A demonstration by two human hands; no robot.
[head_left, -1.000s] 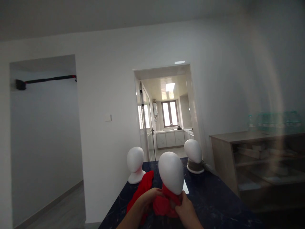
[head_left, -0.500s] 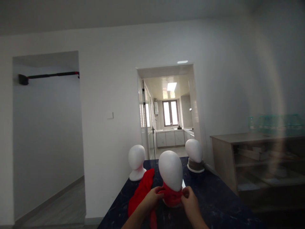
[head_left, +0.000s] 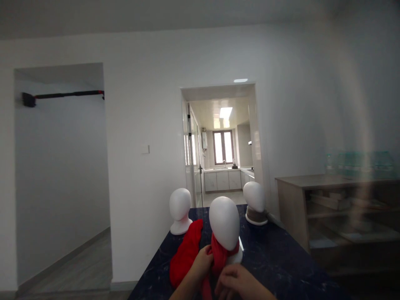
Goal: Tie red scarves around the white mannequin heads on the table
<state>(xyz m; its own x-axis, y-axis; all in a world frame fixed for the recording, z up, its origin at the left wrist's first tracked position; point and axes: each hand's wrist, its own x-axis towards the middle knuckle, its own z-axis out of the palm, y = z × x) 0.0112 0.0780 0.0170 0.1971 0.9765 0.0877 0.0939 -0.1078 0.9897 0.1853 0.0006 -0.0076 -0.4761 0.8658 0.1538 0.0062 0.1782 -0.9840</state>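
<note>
A white mannequin head stands at the middle of the table with a red scarf around its neck. The scarf is gathered toward the left front, and a strip of it hangs down. My left hand pinches the scarf at the left side of the neck. In front of the head's base, my right hand has curled fingers closed on the scarf's lower part; the fingertips are partly hidden. Another bright red cloth lies on the table beside my left forearm.
The dark blue marbled table also bears a bare white mannequin head at back left. At back right stands another head with a brown-grey neck wrap. A wooden shelf unit stands to the right.
My right hand has moved from the right side of the neck down and left, to the front. The scarf's front has shifted left, baring the white base on the right. My left hand still pinches it.
</note>
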